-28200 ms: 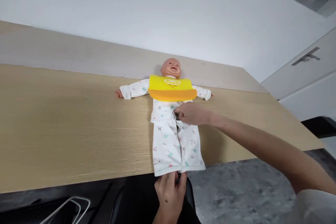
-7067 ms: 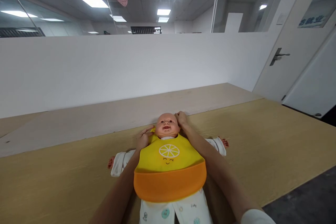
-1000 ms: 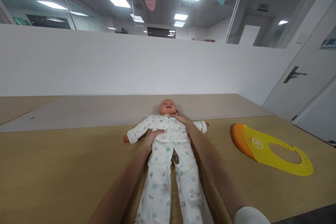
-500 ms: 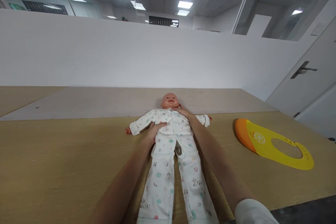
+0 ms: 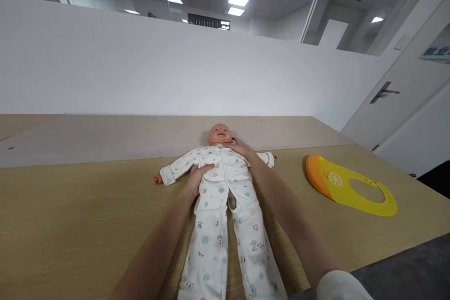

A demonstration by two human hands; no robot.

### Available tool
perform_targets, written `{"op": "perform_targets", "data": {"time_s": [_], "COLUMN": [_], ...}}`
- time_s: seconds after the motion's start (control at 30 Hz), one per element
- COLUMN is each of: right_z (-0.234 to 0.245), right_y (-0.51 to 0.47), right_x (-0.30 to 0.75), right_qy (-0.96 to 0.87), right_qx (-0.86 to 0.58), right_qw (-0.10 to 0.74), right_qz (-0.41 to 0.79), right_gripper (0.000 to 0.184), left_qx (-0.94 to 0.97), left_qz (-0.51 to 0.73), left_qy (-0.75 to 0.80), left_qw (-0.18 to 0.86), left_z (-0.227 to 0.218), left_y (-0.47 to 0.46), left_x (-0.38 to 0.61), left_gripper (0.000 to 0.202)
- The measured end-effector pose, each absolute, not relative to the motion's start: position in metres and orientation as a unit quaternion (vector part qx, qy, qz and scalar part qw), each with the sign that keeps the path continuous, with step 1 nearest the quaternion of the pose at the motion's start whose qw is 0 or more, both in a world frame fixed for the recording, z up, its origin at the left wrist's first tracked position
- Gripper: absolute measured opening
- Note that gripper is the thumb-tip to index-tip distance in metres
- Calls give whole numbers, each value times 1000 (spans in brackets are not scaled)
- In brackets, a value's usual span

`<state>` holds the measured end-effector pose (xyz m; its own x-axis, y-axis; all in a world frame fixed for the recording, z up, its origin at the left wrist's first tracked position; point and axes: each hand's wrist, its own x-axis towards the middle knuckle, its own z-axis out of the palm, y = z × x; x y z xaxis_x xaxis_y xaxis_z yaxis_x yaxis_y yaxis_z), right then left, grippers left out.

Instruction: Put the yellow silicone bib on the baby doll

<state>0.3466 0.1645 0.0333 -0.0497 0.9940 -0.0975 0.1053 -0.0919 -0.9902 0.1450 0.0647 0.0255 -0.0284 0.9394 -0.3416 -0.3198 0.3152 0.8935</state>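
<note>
A baby doll (image 5: 221, 173) lies face up in white printed pajamas, its head away from me and its legs toward me. My left hand (image 5: 198, 177) grips the doll's side under its outstretched arm. The thumb rests across the front of the top, and the other fingers are mostly hidden beneath the body. At the neck and shoulder, my right hand (image 5: 242, 147) holds the doll, with the thumb over the collar and fingers beside the head. Off to the right lies a yellow silicone bib (image 5: 346, 186) with an orange pocket and a citrus print.
Everything lies on a wooden table (image 5: 87, 211), with a paler strip (image 5: 105, 138) along its back. Behind it rises a white wall (image 5: 158, 70) with glass above. At the right are a door handle (image 5: 385, 92) and a dark object (image 5: 438, 178) past the table edge.
The view has turned slightly to the right, so the doll, bib and door appear further left. Both hands keep the same hold on the doll.
</note>
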Motion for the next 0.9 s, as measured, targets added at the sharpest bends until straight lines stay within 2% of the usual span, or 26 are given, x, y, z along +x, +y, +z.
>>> {"op": "perform_targets", "data": {"time_s": [0.07,0.2,0.3,0.5,0.7,0.9], "right_z": [38,32,19,-15,-36,-33], "right_y": [156,118,76,35,43,35], "right_x": [356,388,417,459,475,476], "right_qy": [-548,-624,-632,-609,-602,-602], "right_qx": [-575,-602,-608,-642,-649,-648], "right_qw": [423,452,466,458,450,450], "right_qz": [435,209,115,91,115,125], "right_gripper": [80,42,27,24,28,29], "left_qx": [297,289,268,178,116,101], "left_qz": [521,533,534,602,634,655], "left_qy": [489,417,380,361,329,300], "left_qw": [634,678,706,689,690,686], "left_z": [21,10,8,13,7,-1], "left_y": [69,78,80,72,62,62], "left_x": [145,144,141,121,91,81], "left_gripper": [49,44,36,7,20,24]}}
